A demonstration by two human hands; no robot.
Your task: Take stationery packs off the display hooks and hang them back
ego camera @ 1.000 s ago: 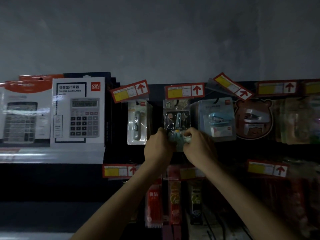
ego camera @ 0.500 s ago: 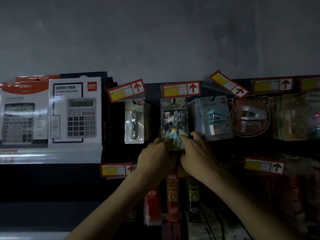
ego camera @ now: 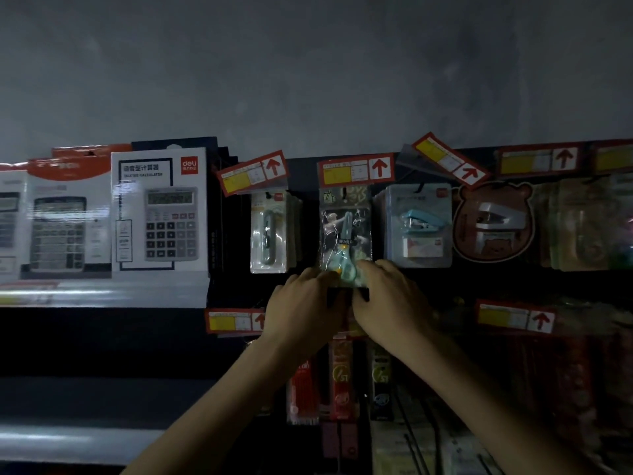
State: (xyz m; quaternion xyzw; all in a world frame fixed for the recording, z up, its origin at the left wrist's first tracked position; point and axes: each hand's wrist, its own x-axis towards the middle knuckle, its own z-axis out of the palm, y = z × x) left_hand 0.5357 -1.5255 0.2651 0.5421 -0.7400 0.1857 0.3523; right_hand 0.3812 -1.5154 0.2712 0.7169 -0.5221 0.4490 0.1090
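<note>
Here, left hand (ego camera: pixel 306 303) and right hand (ego camera: pixel 390 299) grip the bottom edge of the scissors pack (ego camera: pixel 346 228), hanging on its hook (ego camera: pixel 345 193) beside the stapler pack (ego camera: pixel 419 224); a downward tug could tear its hang-hole.

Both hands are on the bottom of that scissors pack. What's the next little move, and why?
Probably let go gently. The scissors pack hangs upright below its price tag, level with the stapler pack beside it, and the left hand and right hand hold only its bottom edge. How far it sits on the hook is too dark to tell.
</note>
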